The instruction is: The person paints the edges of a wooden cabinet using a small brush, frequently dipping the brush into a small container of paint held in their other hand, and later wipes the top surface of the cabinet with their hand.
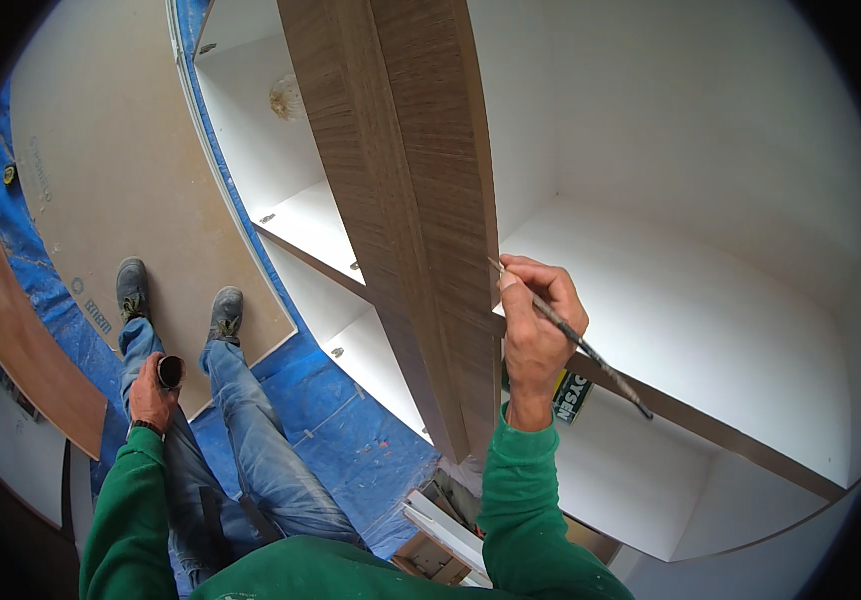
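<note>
Your right hand (538, 325) grips one brush (600, 358), its tip at the brown partition's (420, 190) edge. Your left hand (152, 398) is wrapped around one cup (171, 372). Two shoes (132, 288) stand on one board (115, 130); one container (571, 398) shows, partly hidden by your right arm (522, 490).

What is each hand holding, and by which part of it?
The right hand pinches a thin brush-like tool near the end pointing at the brown panel. The left hand grips a small round cup around its side.
</note>
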The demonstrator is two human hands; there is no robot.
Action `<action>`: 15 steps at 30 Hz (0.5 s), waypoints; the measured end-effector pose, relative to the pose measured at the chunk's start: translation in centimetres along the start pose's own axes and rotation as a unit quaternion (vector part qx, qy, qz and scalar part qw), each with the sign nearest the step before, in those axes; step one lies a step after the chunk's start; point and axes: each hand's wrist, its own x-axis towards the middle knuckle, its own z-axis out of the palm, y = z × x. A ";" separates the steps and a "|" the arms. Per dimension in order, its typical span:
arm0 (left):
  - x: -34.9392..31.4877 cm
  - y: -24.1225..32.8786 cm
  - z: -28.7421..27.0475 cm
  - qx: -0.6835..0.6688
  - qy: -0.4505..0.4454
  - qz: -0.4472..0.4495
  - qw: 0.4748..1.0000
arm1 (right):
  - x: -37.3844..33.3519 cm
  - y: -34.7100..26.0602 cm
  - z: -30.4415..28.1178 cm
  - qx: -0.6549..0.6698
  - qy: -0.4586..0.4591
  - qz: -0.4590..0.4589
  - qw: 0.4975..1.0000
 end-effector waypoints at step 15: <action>3.5 2.1 -5.8 -0.081 -0.002 0.076 0.994 | -18.8 -1.8 0.3 0.169 -0.060 -0.051 0.983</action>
